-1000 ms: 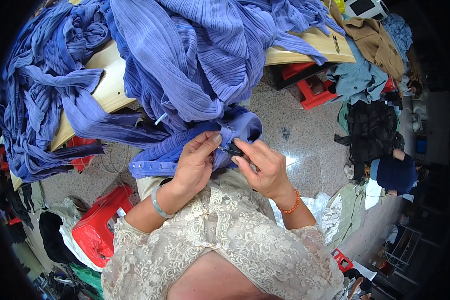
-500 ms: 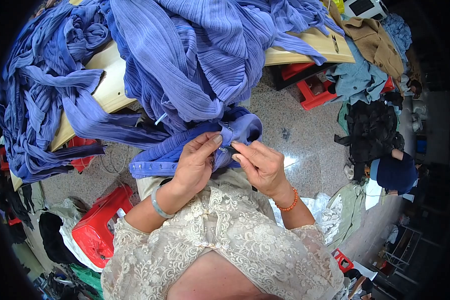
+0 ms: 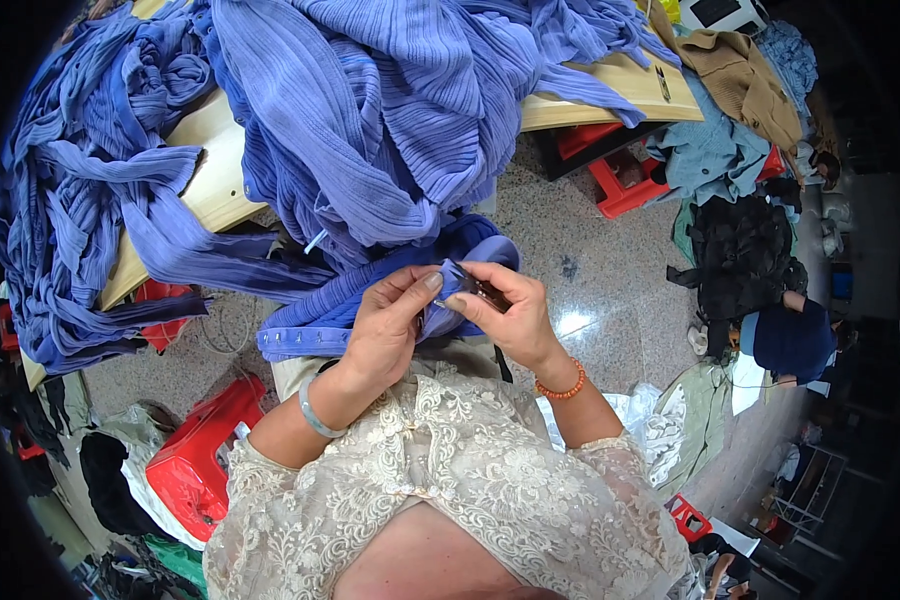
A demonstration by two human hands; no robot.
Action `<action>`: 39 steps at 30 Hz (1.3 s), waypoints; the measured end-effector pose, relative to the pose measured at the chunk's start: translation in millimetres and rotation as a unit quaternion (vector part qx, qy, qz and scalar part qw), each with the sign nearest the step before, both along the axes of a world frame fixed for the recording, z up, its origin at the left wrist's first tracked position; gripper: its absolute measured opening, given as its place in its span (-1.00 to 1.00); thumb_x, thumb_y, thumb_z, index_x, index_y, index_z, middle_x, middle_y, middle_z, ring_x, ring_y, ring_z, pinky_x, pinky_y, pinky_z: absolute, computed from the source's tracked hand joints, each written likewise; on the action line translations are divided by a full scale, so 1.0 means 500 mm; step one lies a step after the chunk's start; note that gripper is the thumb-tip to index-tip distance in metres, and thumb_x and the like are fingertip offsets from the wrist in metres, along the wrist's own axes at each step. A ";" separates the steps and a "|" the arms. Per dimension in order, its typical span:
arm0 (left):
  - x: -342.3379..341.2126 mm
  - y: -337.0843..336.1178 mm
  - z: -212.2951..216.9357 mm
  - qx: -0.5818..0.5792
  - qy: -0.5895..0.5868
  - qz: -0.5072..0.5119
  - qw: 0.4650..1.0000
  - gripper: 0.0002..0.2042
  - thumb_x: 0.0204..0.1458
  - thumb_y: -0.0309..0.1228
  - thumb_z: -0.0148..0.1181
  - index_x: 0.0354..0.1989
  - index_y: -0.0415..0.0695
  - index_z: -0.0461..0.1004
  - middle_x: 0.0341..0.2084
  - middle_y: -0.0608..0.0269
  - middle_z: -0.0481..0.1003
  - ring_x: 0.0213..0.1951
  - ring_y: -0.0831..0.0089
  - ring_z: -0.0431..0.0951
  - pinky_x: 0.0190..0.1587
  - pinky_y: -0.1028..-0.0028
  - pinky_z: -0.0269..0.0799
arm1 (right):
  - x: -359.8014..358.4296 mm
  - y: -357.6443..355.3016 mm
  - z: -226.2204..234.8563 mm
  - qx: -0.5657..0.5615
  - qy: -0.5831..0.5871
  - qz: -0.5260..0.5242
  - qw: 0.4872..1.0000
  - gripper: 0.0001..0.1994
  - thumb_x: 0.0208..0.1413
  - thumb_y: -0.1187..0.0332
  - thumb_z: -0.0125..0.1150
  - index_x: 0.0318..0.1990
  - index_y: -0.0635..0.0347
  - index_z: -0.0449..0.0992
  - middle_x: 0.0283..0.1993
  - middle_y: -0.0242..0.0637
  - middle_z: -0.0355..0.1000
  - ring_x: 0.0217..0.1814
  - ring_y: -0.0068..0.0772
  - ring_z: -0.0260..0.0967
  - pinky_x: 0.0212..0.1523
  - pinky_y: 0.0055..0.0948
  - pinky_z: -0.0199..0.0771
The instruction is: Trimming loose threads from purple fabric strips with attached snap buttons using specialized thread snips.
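Observation:
At my lap, my left hand [image 3: 385, 322] pinches the edge of a blue ribbed knit garment [image 3: 340, 295] between thumb and fingers. My right hand [image 3: 515, 315] is closed around small dark thread snips [image 3: 486, 291], whose tips point at the fabric by my left fingertips. The exact contact between blades and cloth is too small to make out. A light-blue band [image 3: 310, 342] with a row of small metal fasteners runs along the garment, left of my left hand. More of the same blue ribbed knit [image 3: 370, 130] is heaped just beyond my hands.
A pale wooden table [image 3: 215, 165] carries the blue heap, with another pair of snips [image 3: 663, 83] at its right end. Red stools [image 3: 195, 455] stand at left and under the table. Brown cloth [image 3: 735, 80] and black cloth [image 3: 735, 265] are piled at right, near another person [image 3: 790, 340].
My right hand has turned and moved slightly up and left, bringing the snips to the cloth at my left fingertips. The left hand keeps its pinch, nearly in place.

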State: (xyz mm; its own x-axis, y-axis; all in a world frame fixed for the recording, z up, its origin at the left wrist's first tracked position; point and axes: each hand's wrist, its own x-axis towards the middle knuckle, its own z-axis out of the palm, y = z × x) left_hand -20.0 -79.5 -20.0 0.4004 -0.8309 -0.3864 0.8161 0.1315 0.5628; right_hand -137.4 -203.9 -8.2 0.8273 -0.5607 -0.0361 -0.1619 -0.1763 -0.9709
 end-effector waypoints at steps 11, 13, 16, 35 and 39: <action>0.010 0.005 -0.007 0.002 0.008 -0.023 1.000 -0.83 0.17 -0.42 0.08 -0.15 -0.22 0.49 -0.34 0.34 0.53 -0.35 0.65 0.47 -0.23 0.62 0.39 | -0.017 -0.050 -0.025 0.078 -0.063 -0.130 0.987 -0.83 0.19 0.38 0.14 -0.28 0.34 0.55 -0.54 -0.65 0.27 -0.54 -0.87 0.03 -0.56 -0.76 0.01; 0.010 0.003 -0.007 0.015 0.023 -0.010 1.000 -0.84 0.17 -0.43 0.07 -0.15 -0.21 0.47 -0.35 0.35 0.52 -0.36 0.64 0.48 -0.24 0.61 0.40 | -0.018 -0.045 -0.025 0.020 -0.071 -0.114 0.991 -0.87 0.17 0.41 0.17 -0.31 0.32 0.55 -0.54 -0.64 0.26 -0.54 -0.86 0.02 -0.56 -0.75 0.01; 0.011 0.003 -0.007 0.015 0.028 -0.008 0.999 -0.85 0.17 -0.44 0.05 -0.15 -0.21 0.45 -0.34 0.35 0.51 -0.35 0.63 0.48 -0.23 0.61 0.39 | -0.022 -0.035 -0.026 -0.052 -0.071 -0.079 0.993 -0.90 0.05 0.47 0.27 -0.31 0.30 0.53 -0.49 -0.55 0.32 -0.54 -0.83 0.06 -0.56 -0.74 0.04; 0.018 0.006 -0.014 -0.020 0.039 -0.014 0.999 -0.80 -0.02 -0.44 -0.16 -0.29 -0.21 0.38 -0.36 0.31 0.45 -0.24 0.49 0.43 -0.11 0.45 0.33 | -0.020 -0.048 -0.021 0.084 -0.080 -0.080 0.990 -0.84 0.21 0.36 0.11 -0.22 0.29 0.45 -0.37 -0.47 0.42 -0.48 -0.86 0.14 -0.48 -0.77 0.14; 0.020 0.005 -0.014 -0.037 0.038 -0.030 0.998 -0.76 -0.05 -0.45 -0.18 -0.27 -0.23 0.39 -0.36 0.29 0.45 -0.26 0.50 0.44 -0.10 0.47 0.33 | -0.006 -0.033 -0.019 0.072 -0.133 0.013 0.988 -0.75 0.14 0.39 0.20 -0.08 0.33 0.43 -0.16 -0.40 0.42 -0.30 -0.77 0.26 -0.27 -0.74 0.27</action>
